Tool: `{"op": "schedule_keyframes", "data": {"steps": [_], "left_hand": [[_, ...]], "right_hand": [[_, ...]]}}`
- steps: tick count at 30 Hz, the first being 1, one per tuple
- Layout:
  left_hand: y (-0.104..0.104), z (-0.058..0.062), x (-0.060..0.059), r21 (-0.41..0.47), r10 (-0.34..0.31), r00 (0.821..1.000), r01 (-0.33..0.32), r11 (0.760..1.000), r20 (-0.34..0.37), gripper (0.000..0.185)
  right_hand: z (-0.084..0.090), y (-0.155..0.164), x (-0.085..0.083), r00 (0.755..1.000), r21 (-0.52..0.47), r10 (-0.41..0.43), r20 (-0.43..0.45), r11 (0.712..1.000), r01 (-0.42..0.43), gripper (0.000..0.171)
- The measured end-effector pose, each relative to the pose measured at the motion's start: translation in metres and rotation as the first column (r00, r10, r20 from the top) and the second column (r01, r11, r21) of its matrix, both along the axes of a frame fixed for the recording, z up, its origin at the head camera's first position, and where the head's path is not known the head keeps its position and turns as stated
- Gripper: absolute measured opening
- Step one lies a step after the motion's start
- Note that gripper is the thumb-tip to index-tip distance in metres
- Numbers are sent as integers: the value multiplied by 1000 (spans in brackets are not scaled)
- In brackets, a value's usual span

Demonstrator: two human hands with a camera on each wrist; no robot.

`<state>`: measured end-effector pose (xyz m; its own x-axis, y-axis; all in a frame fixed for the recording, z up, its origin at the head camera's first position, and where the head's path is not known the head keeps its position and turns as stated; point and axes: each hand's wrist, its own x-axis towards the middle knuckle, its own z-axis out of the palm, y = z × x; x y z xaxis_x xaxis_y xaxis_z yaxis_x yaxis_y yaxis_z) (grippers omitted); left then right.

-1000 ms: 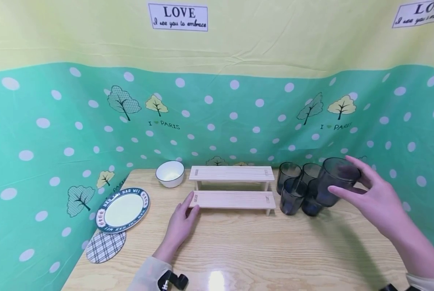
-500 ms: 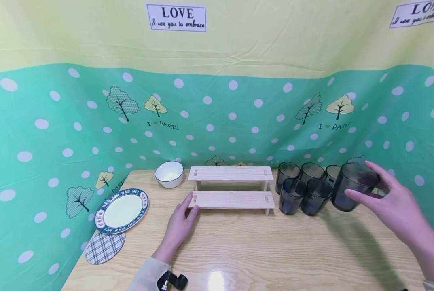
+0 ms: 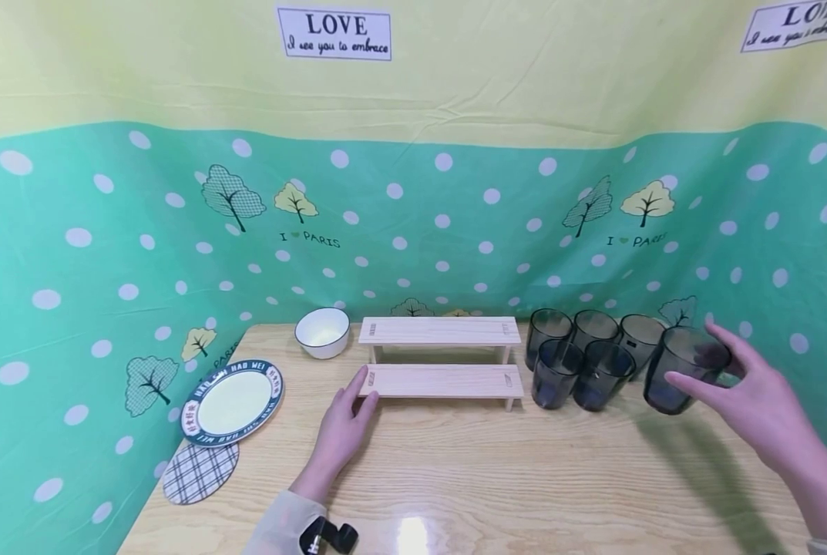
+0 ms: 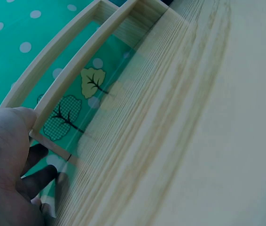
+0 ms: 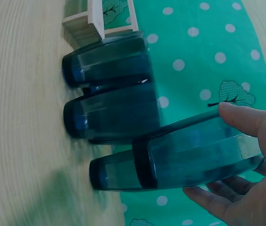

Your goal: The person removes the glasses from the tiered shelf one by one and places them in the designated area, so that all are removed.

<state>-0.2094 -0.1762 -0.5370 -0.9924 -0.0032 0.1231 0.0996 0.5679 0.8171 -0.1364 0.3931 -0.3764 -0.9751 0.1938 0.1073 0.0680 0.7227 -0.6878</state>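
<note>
1. I am watching the right hand (image 3: 760, 401) bringing the dark glass (image 3: 684, 370) down and away from the wooden step shelf (image 3: 441, 358). A second ago that glass was riding high in front of the other dark glasses (image 3: 586, 358); now it is arriving at the outer end of their front row, just past the hand's thumb side, with its base at or almost at the wooden table (image 3: 496, 470).

2. I am reading this as the glass being set down to lengthen the front row, since it is coming level with its neighbours and standing nearly upright.

3. The right hand is curling around the glass, thumb on the near wall and fingers round the far side, as the right wrist view confirms with the thumb (image 5: 246, 117) pressing on the glass (image 5: 180, 155).

4. The left hand (image 3: 347, 424) is not shifting: its fingers are lying straight, with the tips touching the near corner of the shelf's lower step. In the left wrist view the hand (image 4: 6, 165) is resting against the shelf frame (image 4: 62, 89).

5. I cannot tell whether the glass base is truly touching the table; the hand is covering its far side and the wrist view is blurring there.

6. The rear glasses are partly hiding behind the front ones, so I am not counting them firmly.
</note>
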Motion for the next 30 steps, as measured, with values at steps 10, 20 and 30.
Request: {"op": "schedule_keyframes", "data": {"steps": [10, 20, 30], "left_hand": [[0, -1, -1, -6, 3, 1000, -3, 1000, -6, 65], [0, 0, 1, -1, 6, 1000, -6, 1000, 0, 64], [-1, 1, 1, -1, 1, 1000, -1, 1000, -5, 63]], "right_hand": [[-20, 9, -5, 1000, -16, 5, 3, 1000, -5, 117], [-40, 14, -16, 998, -73, 19, 59, 997, -14, 120], [-52, 10, -25, 998, -32, 10, 62, 999, -8, 116]]}}
